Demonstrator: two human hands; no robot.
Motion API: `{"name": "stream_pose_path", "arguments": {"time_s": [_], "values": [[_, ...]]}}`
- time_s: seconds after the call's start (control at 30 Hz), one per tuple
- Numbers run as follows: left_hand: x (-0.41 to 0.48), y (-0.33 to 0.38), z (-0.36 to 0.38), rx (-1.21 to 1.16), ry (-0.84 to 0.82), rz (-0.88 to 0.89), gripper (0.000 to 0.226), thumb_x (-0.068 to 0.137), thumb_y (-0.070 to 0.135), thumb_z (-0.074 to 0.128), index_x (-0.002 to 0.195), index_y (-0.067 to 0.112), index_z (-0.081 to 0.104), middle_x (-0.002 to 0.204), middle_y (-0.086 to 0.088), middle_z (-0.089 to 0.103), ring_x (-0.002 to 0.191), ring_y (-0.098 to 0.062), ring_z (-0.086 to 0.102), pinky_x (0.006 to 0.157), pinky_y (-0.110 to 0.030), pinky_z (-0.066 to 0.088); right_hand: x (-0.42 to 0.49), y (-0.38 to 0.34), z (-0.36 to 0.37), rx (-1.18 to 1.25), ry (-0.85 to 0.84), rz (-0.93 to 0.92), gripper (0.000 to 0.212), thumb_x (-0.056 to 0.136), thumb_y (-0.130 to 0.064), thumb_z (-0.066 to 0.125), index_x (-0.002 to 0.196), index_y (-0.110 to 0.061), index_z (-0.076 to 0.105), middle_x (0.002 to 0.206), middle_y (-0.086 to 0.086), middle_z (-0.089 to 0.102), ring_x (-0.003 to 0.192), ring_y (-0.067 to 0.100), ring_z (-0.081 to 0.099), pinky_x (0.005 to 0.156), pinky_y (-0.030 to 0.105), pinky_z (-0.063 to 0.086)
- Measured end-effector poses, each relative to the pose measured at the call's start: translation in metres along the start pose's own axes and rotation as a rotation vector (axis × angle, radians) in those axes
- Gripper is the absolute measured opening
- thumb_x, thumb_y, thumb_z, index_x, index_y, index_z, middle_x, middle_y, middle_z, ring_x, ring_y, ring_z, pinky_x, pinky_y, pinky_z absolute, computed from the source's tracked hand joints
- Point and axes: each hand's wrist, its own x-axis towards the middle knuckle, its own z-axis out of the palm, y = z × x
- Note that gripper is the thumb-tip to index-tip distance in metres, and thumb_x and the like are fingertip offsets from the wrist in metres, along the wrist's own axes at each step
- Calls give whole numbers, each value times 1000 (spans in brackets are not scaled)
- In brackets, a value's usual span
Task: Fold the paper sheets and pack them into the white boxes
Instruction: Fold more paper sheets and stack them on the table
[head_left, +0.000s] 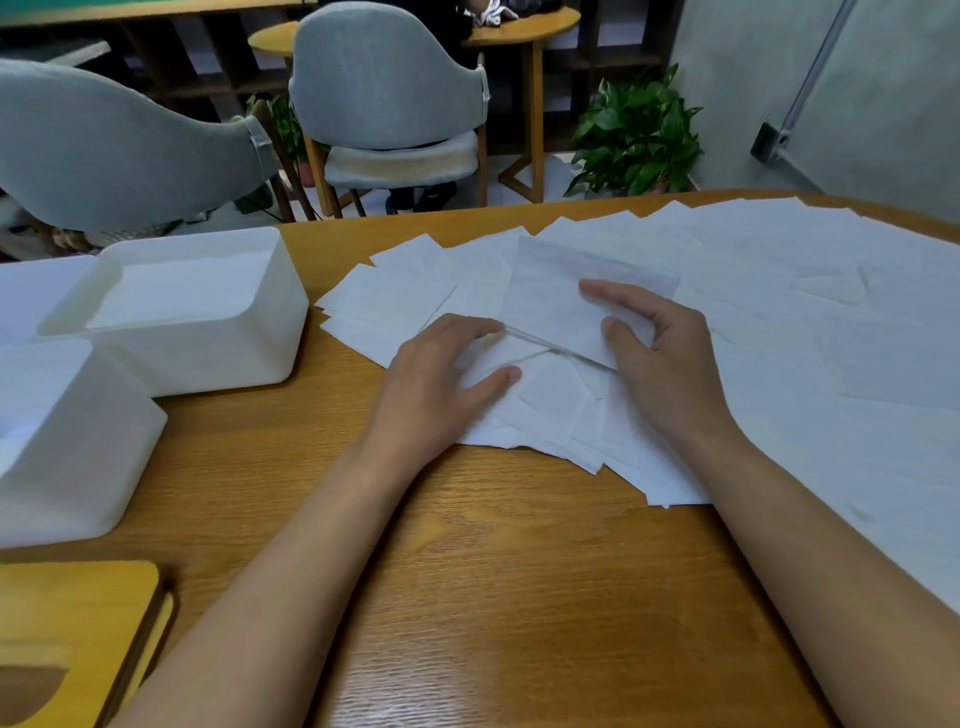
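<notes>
Loosely, left hand (441, 374) and right hand (660, 353) press a sheet (550, 301); white box (208, 358) holds paper (176, 291).

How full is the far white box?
Nearly full, it seems: in the far box a flat white layer, likely paper, lies just below the rim. How deep it goes cannot be told.

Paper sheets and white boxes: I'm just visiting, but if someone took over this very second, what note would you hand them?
Left hand: flat on the sheet being folded, gripping nothing.
Right hand: thumb and fingers pressing on the same sheet, no clear grip.
Loose sheets lie fanned over the right of the table.
At the left, the far box already holds a stack of paper. The near box hides its inside.
Left to do: finish this fold, pack it, then work through the many loose sheets.
</notes>
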Motion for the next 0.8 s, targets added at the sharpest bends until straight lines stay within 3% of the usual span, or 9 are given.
{"name": "stream_pose_path", "arguments": {"time_s": [0.17,0.23,0.37,0.47,0.53,0.6,0.7,0.8], "values": [[5,-4,7,94,135,71,16,94,17,74,108,17,79,107,6,75,100,-13,70,87,-40,57,-2,-2,3,13,-15,1,42,101,-6,57,131,-30,72,136,-18,66,131,-4,53,113,17,41],[4,-3,5,111,171,133,14,94,13,70,105,15,78,105,5,75,97,-15,70,84,-40,56,-1,-2,3,9,-18,-8,42,101,-9,61,134,-32,71,138,-17,65,127,-4,55,105,14,43],[-3,7,1,118,201,262,13,94,14,66,106,13,72,105,6,72,99,-13,66,94,-39,48,-4,-2,1,-71,-75,-112,48,96,-10,70,139,-32,66,138,-14,64,104,-3,62,86,8,46],[-6,15,0,56,242,305,11,97,12,67,106,13,72,104,8,73,99,-7,65,98,-35,45,-6,-2,1,-119,-171,-192,53,92,-9,74,139,-31,66,136,-10,66,115,-3,60,93,8,45],[-6,19,-1,-37,276,311,11,97,8,70,107,11,75,103,8,75,99,-5,66,93,-36,49,-9,-3,4,-175,-228,-235,50,89,-15,79,133,-36,69,127,-12,70,112,-3,62,91,8,43],[-6,24,-4,-139,285,321,13,97,5,72,109,8,77,103,5,76,100,-8,70,88,-35,54,-13,-5,9,-181,-211,-229,37,89,-21,83,114,-45,72,108,-23,74,102,-6,65,85,7,44],[-6,33,-10,-278,245,204,23,95,10,78,117,11,75,112,6,75,108,-6,69,87,-23,53,-13,-9,10,-33,-157,-112,21,89,-23,83,91,-43,76,87,-32,73,92,-9,68,80,8,46],[-4,33,-17,-542,133,-57,45,92,15,81,133,19,63,113,2,74,104,-15,74,83,-39,63,-7,-11,4,110,-139,-1,3,92,-25,80,90,-26,82,90,-15,79,89,3,73,78,20,53]]}}
